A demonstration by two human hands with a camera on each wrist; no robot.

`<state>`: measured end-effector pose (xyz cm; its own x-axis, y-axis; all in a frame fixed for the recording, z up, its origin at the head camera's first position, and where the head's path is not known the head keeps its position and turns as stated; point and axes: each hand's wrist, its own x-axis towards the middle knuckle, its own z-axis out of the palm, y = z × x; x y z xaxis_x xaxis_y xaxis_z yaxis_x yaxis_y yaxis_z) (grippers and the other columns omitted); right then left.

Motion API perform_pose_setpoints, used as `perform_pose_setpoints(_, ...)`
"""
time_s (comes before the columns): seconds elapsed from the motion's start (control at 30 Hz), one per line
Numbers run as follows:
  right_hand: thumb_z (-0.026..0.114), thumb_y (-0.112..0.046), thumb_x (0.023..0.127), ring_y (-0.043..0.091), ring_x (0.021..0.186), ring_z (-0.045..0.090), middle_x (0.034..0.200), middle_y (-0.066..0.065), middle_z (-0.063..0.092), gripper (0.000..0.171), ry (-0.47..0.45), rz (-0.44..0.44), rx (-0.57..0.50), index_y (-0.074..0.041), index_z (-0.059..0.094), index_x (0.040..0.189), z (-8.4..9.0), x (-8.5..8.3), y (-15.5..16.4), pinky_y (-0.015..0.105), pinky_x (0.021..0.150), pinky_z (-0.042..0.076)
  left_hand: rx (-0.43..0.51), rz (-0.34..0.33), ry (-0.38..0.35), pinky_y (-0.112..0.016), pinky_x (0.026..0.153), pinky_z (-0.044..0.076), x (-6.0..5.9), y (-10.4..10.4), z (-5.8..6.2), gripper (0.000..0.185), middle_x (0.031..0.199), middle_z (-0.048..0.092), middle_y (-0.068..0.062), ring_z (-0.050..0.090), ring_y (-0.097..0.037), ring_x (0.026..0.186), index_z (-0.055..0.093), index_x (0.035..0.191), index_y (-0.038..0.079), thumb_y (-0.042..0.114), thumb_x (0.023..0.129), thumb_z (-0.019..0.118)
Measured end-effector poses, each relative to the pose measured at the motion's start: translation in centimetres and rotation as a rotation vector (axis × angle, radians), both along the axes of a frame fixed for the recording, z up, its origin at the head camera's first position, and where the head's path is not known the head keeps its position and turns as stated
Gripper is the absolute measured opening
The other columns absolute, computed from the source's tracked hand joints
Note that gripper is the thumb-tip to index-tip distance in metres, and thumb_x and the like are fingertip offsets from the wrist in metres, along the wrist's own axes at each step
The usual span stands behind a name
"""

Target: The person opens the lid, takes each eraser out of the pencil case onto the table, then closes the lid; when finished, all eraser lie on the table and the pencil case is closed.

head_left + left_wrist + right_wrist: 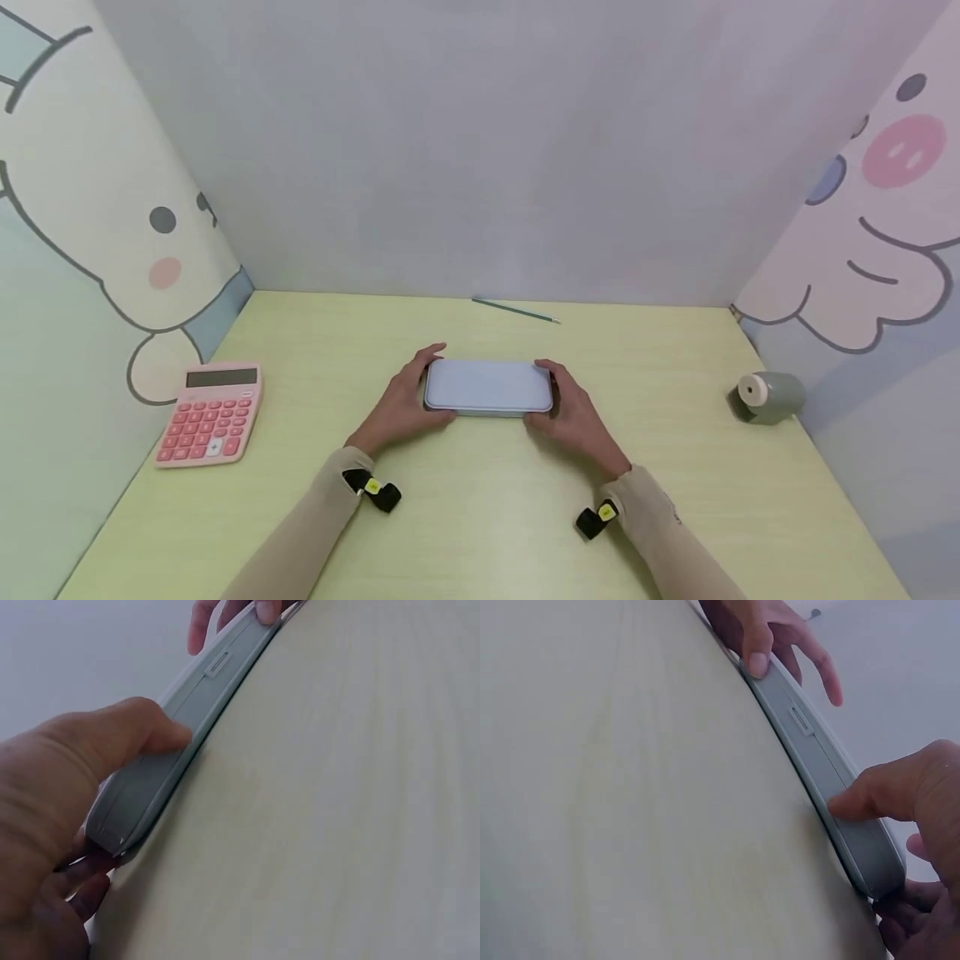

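Observation:
A flat oblong pencil case [488, 385] with a pale blue lid lies at the middle of the table, its long side toward me. Its grey-green front wall [202, 697] carries a small latch [801, 720], and the lid is down. My left hand [405, 404] grips the left end, thumb against the front wall and fingers around the end and the back. On the opposite end, my right hand [576, 415] holds it the same way, its thumb [862, 796] pressing the front wall. Its bottom edge is close over the tabletop in both wrist views.
A pink calculator [212, 415] lies at the left table edge. Near the back wall is a thin dark green pencil [516, 311]. At the right edge sits a grey-green pencil sharpener [768, 397] with a round white front. Printed panels [885, 200] stand at both sides.

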<state>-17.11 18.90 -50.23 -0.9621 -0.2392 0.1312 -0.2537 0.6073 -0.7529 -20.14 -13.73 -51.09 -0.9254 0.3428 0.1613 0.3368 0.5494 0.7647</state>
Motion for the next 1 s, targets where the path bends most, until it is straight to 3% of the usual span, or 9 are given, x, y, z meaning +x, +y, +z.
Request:
perform_pose_setpoints(0.13, 0.093, -0.027, 0.083, 0.038, 0.144, 0.055, 0.159, 0.015, 0.054, 0.087, 0.03, -0.074, 0.008, -0.015, 0.048, 0.156, -0.2, 0.1, -1.0, 0.059, 0.119, 0.045, 0.013, 0.077, 0.015, -0.052, 0.112, 0.048, 0.3, 1.2, -0.2, 0.113, 0.151, 0.059, -0.006, 0.059, -0.03, 0.133, 0.037, 0.164, 0.027, 0.034, 0.071, 0.1)
perform_pose_setpoints(0.33, 0.098, -0.032, 0.075, 0.037, 0.135, 0.058, 0.149, 0.016, 0.06, 0.084, 0.079, -0.154, 0.001, -0.012, 0.055, 0.145, -0.5, 0.1, -2.2, 0.057, 0.113, 0.046, -0.005, 0.172, 0.048, -0.049, 0.106, 0.05, 0.8, 2.8, -0.1, 0.114, 0.146, 0.061, -0.009, 0.059, -0.032, 0.126, 0.041, 0.16, 0.026, 0.033, 0.064, 0.103)
perform_pose_setpoints(0.73, 0.099, -0.035, 0.073, 0.041, 0.137, 0.052, 0.149, 0.018, 0.056, 0.086, 0.142, -0.216, 0.035, -0.012, 0.053, 0.141, -0.8, 0.2, -3.7, 0.06, 0.112, 0.044, -0.068, 0.216, 0.16, -0.051, 0.105, 0.048, 1.2, 4.3, 0.1, 0.1, 0.141, 0.063, -0.014, 0.058, -0.036, 0.126, 0.049, 0.149, 0.017, 0.04, 0.065, 0.099)
perform_pose_setpoints(0.87, 0.097, -0.04, 0.076, 0.041, 0.142, 0.048, 0.155, 0.018, 0.05, 0.09, 0.105, -0.18, 0.029, -0.014, 0.05, 0.148, -0.7, 0.2, -3.3, 0.062, 0.115, 0.043, -0.066, 0.195, 0.151, -0.053, 0.108, 0.047, 1.4, 4.2, 0.3, 0.103, 0.144, 0.06, -0.016, 0.055, -0.037, 0.131, 0.046, 0.152, 0.016, 0.042, 0.067, 0.099)
perform_pose_setpoints(1.0, 0.091, -0.042, 0.085, 0.037, 0.151, 0.044, 0.165, 0.013, 0.043, 0.092, -0.015, -0.067, -0.025, -0.024, 0.04, 0.16, -0.3, 0.2, -1.3, 0.063, 0.124, 0.036, -0.018, 0.18, 0.092, -0.056, 0.111, 0.047, 1.4, 3.7, 0.4, 0.113, 0.151, 0.055, -0.016, 0.052, -0.037, 0.136, 0.037, 0.161, 0.022, 0.04, 0.069, 0.099)
